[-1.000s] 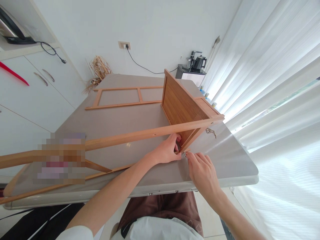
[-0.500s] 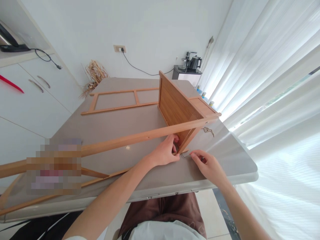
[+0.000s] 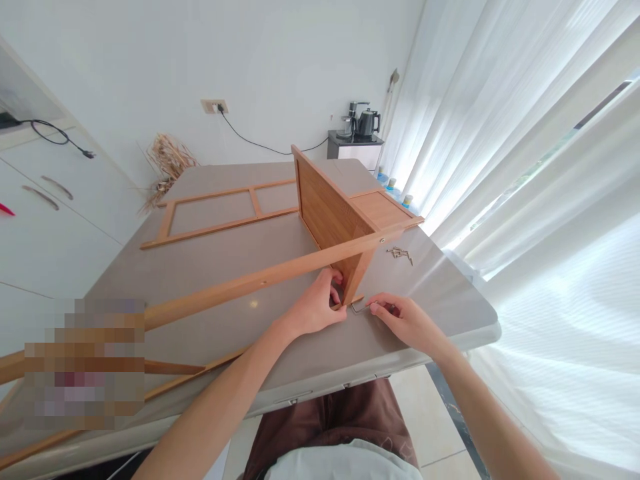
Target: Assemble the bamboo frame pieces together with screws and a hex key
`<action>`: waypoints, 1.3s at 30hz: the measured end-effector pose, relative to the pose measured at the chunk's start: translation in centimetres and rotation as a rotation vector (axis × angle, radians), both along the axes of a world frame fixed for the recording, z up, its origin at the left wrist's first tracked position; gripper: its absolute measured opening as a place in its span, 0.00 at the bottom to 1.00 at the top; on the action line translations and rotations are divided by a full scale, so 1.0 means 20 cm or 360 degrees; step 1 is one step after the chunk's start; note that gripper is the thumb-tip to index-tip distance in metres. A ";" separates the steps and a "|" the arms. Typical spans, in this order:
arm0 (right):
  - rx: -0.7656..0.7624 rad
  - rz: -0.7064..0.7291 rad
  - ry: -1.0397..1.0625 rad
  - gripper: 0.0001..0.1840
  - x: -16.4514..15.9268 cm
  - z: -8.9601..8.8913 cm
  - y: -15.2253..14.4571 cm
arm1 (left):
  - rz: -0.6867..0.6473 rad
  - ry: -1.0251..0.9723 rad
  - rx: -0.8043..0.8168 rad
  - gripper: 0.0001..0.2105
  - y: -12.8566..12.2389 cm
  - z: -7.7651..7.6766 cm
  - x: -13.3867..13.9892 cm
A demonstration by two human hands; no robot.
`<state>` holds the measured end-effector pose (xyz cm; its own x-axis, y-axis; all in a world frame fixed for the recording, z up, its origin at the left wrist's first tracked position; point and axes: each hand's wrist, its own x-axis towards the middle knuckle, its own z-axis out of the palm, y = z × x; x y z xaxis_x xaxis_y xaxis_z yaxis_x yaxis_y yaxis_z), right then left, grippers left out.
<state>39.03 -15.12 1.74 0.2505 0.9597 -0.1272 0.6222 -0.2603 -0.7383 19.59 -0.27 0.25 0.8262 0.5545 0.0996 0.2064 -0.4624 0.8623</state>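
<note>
Pinched between the right hand's (image 3: pixel 404 321) thumb and fingers, just right of centre, is a thin, silvery, bent metal key (image 3: pixel 361 309); the left hand (image 3: pixel 314 304) curls closely around the near lower corner of the standing brown wooden panel (image 3: pixel 325 213), mid-frame. I can't tell whether the key's tip is seated; tilted, it could slip out. Should the left hand slacken, the panel might twist under the long light-brown wooden rail (image 3: pixel 287 270). A stray knock could scatter the small metal screws (image 3: pixel 400 253), right of centre.
</note>
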 end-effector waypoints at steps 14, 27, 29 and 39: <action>0.0218 -0.0072 -0.0070 0.15 -0.09 -0.05 -0.02 | 0.0010 0.0030 0.0006 0.24 0.00 0.01 0.00; 0.0629 -0.0001 -0.0334 0.13 -0.20 -0.17 -0.07 | 0.0030 0.0034 -0.0025 0.24 0.00 -0.01 -0.01; 0.0643 0.0017 -0.0359 0.13 -0.20 -0.17 -0.06 | 0.0036 0.0031 -0.0033 0.23 0.00 -0.01 -0.01; 0.0675 0.0020 -0.0423 0.12 -0.19 -0.16 -0.04 | 0.0038 0.0029 -0.0041 0.23 0.00 0.01 -0.01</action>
